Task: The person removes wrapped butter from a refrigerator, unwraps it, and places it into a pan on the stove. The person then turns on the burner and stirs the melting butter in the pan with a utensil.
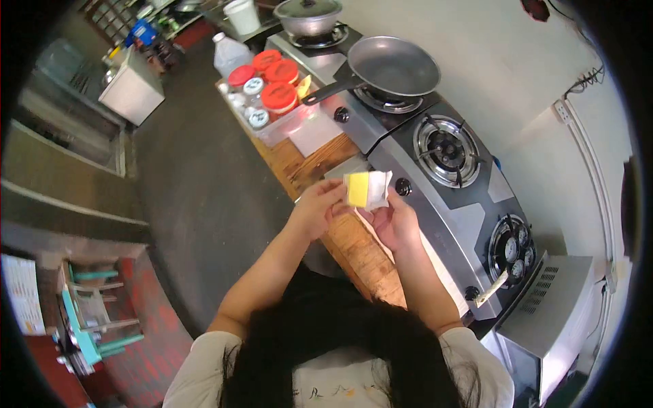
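In front of me, above the wooden counter point(354, 248), both my hands hold a yellow block that looks like butter point(358, 189), partly covered by a white wrapper point(378, 188). The fingers of my left hand point(320, 209) are closed on its left, yellow end. At the wrapped right end, my right hand point(396, 221) grips the edge with thumb and fingers. Beyond them, a dark frying pan point(394, 64) sits on a burner, its handle pointing left towards me.
A clear plastic tray point(279, 129) holds several red-lidded jars point(279, 97). Behind it stands a large plastic jug point(231, 54). The gas stove point(435, 204) has bare burners point(447, 149) on the right. A lidded pot point(307, 19) is at the far end, and a metal appliance point(547, 309) at right.
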{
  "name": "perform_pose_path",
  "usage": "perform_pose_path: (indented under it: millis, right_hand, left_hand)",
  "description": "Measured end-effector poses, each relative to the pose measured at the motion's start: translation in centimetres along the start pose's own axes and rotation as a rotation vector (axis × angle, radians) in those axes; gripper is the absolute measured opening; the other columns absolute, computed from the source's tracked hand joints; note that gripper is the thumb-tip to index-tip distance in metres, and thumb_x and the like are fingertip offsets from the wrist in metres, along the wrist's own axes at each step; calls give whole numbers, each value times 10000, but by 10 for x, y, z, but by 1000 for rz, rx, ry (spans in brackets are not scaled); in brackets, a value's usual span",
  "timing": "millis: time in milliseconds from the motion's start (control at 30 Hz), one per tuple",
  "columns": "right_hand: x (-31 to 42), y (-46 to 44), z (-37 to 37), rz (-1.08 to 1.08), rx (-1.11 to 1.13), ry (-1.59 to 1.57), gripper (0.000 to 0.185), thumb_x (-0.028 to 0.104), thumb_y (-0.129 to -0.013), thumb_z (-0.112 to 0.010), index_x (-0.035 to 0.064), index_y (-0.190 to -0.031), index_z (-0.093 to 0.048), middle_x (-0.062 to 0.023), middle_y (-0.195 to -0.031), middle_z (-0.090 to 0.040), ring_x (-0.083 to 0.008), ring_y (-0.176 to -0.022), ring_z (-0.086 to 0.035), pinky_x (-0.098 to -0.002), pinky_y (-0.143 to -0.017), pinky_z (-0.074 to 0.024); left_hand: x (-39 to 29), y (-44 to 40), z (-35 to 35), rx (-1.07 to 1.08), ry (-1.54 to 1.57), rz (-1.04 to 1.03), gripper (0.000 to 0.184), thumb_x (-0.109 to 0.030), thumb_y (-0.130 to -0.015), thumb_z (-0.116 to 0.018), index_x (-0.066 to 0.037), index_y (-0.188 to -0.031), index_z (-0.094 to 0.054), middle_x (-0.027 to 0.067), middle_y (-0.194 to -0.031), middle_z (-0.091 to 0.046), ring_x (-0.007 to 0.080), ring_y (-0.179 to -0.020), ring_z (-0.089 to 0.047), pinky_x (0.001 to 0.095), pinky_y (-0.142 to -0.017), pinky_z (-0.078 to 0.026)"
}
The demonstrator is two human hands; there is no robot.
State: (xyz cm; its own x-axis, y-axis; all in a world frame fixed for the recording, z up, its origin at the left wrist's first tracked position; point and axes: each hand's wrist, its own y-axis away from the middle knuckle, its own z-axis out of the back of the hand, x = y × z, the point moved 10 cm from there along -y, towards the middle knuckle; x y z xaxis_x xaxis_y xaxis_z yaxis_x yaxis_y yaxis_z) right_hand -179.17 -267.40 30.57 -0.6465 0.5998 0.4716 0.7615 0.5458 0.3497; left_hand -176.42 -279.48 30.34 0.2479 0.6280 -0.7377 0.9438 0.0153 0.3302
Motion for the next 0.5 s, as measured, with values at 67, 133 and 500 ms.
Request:
perform_pose_path:
  millis: [67,133,500]
  right_hand:
    - [17,-29,-3,56,-24,-51,326,224,-981,-342,23,-1212,-453,-138,-1205,-542,-297,-1076,-560,-444,-906,-476]
    - [35,-57,-10,141,-50,-112,317,210,-987,-323,10,-1202,-442,-151,-1203,-539,-313,-1070,-566,-460,-877,-507]
    - [89,-148,-11,560,-279,-296,287,166,-985,-331,-12,-1174,-452,-153,-1150,-554,-282,-1020,-589,-408,-867,-535]
  left_hand:
    - [-23,-41,-3,51,-90,10,253,-180,-890,-602,-25,-1088,-570,33,-990,-609,132,-894,-600,299,-759,-525]
    - [-52,-74,-6,52,-303,-54,274,-238,-894,-598,-44,-1088,-584,12,-930,-611,100,-840,-581,250,-683,-497]
    - [-52,-199,63,366,-427,137,246,-195,-917,-553,-73,-1131,-549,18,-969,-593,92,-849,-561,226,-670,-476]
